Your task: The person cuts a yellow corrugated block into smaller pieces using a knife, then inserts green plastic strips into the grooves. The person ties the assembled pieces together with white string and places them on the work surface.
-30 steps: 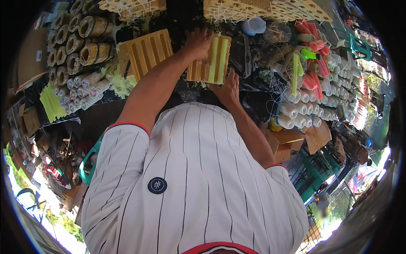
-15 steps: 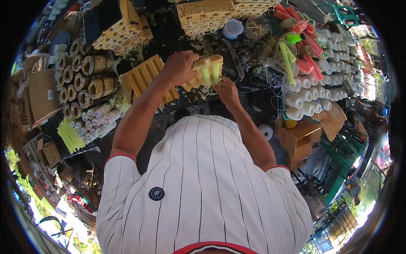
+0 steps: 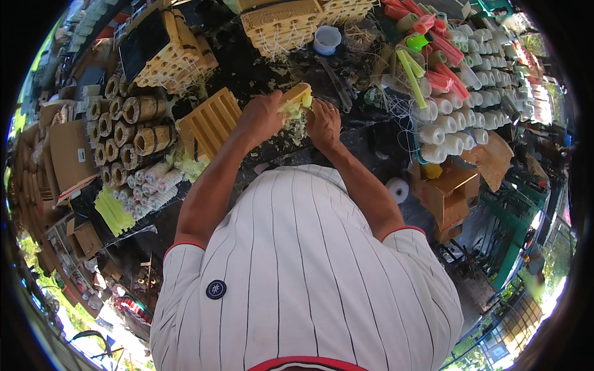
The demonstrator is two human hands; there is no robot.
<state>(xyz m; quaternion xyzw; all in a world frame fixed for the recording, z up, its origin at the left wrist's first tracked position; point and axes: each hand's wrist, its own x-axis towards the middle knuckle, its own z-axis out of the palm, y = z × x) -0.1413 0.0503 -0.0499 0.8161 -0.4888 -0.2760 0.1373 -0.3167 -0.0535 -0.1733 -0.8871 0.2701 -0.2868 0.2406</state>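
My left hand (image 3: 260, 116) grips a yellow ridged block (image 3: 296, 99) and holds it up edge-on over the dark work table (image 3: 371, 148). My right hand (image 3: 323, 122) touches the block's lower right side, where pale yellow-green scraps hang from it. A ring shows on one finger of that hand. A flat yellow ridged panel (image 3: 210, 122) lies just left of my left forearm. My white pinstriped shirt fills the lower middle of the view.
Stacked yellow ridged blocks (image 3: 281, 23) and another tied bundle (image 3: 173, 52) sit at the back. Brown rolls (image 3: 133, 127) pile up on the left, white spools (image 3: 448, 123) and red and green tubes (image 3: 427, 37) on the right. Cardboard boxes (image 3: 448, 191) stand at right.
The yellow block went from lying flat and wide under my left hand to being held edge-on. Both hands have closed in together around it. The view shifted so the table sits lower.
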